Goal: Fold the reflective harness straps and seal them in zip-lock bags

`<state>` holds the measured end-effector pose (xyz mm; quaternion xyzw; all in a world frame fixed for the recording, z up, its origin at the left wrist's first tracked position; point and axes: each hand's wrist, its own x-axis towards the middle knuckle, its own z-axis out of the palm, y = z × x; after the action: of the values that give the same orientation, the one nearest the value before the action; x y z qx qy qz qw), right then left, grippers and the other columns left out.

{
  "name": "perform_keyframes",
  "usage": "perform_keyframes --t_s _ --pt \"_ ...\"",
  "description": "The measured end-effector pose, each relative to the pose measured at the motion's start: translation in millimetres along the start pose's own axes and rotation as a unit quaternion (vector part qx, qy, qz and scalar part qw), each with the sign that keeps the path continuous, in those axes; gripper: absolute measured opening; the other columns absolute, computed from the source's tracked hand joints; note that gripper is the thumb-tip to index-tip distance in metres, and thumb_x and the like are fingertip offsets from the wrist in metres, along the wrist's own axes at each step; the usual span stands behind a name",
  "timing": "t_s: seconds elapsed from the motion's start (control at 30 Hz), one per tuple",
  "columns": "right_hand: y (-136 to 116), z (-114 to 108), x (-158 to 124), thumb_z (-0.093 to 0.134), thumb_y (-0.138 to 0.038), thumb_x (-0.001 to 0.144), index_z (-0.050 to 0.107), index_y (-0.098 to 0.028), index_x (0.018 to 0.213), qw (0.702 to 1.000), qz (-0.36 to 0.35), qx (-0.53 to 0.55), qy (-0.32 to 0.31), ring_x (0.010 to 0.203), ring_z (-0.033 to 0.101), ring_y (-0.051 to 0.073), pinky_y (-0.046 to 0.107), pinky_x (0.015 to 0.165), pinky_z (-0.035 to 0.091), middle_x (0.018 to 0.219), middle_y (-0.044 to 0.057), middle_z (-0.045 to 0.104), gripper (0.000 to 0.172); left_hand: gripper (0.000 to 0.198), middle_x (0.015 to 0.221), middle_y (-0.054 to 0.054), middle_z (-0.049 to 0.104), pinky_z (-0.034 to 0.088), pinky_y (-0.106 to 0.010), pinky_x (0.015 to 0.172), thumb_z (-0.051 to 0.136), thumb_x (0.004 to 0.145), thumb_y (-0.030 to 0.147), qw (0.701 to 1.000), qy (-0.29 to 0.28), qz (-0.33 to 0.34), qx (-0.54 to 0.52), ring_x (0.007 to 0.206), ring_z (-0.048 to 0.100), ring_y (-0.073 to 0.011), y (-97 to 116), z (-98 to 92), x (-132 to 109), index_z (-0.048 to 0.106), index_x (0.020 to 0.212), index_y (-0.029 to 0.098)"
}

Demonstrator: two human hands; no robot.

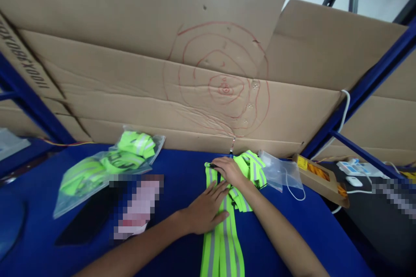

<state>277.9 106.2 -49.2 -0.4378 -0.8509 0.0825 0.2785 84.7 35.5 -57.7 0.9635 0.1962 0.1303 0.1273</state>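
Observation:
A neon-yellow reflective strap (222, 246) with grey stripes lies lengthwise on the blue table (182, 181), running toward me. My left hand (204, 210) lies flat on the strap, fingers stretched out, pressing it down. My right hand (229, 169) is just beyond it at the strap's far end, fingers curled over the fabric next to a small dark clip. A bunched part of the same neon strap (251, 166) is heaped right of that hand.
Clear bags of folded neon straps (107, 164) lie at the left. An empty clear bag (279, 173) and an open cardboard box (321, 177) sit at the right. Cardboard sheets (195, 73) with red circles form the back wall. A blurred patch and dark flat item (97, 214) lie near left.

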Motion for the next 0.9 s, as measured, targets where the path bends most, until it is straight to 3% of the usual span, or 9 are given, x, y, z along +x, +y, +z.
perform_keyframes --t_s 0.13,0.3,0.43,0.5,0.67,0.83,0.9 --pt "1.4 0.5 -2.2 0.052 -0.021 0.102 0.067 -0.024 0.130 0.999 0.008 -0.016 -0.037 0.125 0.058 0.028 0.046 0.107 0.043 0.138 0.010 0.063 0.033 0.064 0.164 -0.019 0.029 0.023 -0.051 0.126 0.040 0.103 0.044 1.000 -0.018 -0.009 0.006 0.154 0.023 -0.0303 5.5 4.1 -8.0 0.029 0.157 0.011" --pt "3.6 -4.9 -10.3 0.047 -0.005 0.096 0.049 -0.029 0.150 0.993 0.004 -0.004 -0.120 0.143 0.044 0.025 0.048 0.118 0.034 0.153 0.011 0.050 0.059 0.064 0.160 -0.017 0.035 0.024 -0.057 0.125 0.057 0.095 0.042 0.997 0.051 -0.046 0.019 0.154 0.022 -0.0344 9.0 6.3 -11.5 0.040 0.151 0.019" --pt "5.9 -13.5 -14.9 0.063 -0.016 0.092 0.040 -0.030 0.155 0.983 0.015 0.032 -0.179 0.151 0.033 0.028 0.048 0.120 0.032 0.162 0.013 0.036 0.068 0.081 0.163 -0.019 0.026 0.022 -0.066 0.122 0.074 0.079 0.050 0.988 0.107 -0.104 0.050 0.153 0.018 -0.0430 7.0 9.8 -9.7 0.044 0.148 0.022" --pt "6.5 -17.6 -14.2 0.065 -0.025 0.095 0.042 -0.031 0.154 0.980 0.023 0.054 -0.193 0.151 0.032 0.028 0.047 0.120 0.034 0.163 0.013 0.035 0.063 0.084 0.164 -0.020 0.023 0.022 -0.068 0.121 0.076 0.075 0.054 0.984 0.115 -0.124 0.058 0.153 0.018 -0.0446 6.5 12.0 -9.6 0.045 0.147 0.023" --pt "8.0 -22.2 -10.7 0.048 -0.027 0.104 0.054 -0.031 0.146 0.977 0.037 0.095 -0.187 0.150 0.035 0.024 0.044 0.120 0.034 0.159 0.010 0.042 0.042 0.088 0.163 -0.021 0.023 0.032 -0.065 0.118 0.075 0.077 0.055 0.981 0.126 -0.141 0.045 0.153 0.019 -0.0428 6.4 19.0 -13.0 0.039 0.150 0.023" --pt "13.2 -21.4 -10.2 0.068 -0.025 0.093 0.045 -0.022 0.151 0.982 0.065 0.100 -0.149 0.146 0.041 0.027 0.045 0.118 0.037 0.157 0.016 0.042 0.063 0.084 0.161 -0.022 0.030 0.035 -0.062 0.118 0.067 0.085 0.057 0.987 0.090 -0.129 0.014 0.152 0.021 -0.0423 4.8 18.4 -15.7 0.036 0.153 0.020" --pt "13.7 -21.1 -8.9 0.073 -0.024 0.088 0.051 -0.019 0.146 0.984 0.067 0.092 -0.140 0.141 0.047 0.029 0.046 0.116 0.038 0.150 0.017 0.051 0.062 0.083 0.160 -0.021 0.032 0.036 -0.062 0.117 0.066 0.086 0.060 0.989 0.078 -0.127 0.008 0.152 0.021 -0.0425 5.0 16.0 -16.0 0.038 0.153 0.020"
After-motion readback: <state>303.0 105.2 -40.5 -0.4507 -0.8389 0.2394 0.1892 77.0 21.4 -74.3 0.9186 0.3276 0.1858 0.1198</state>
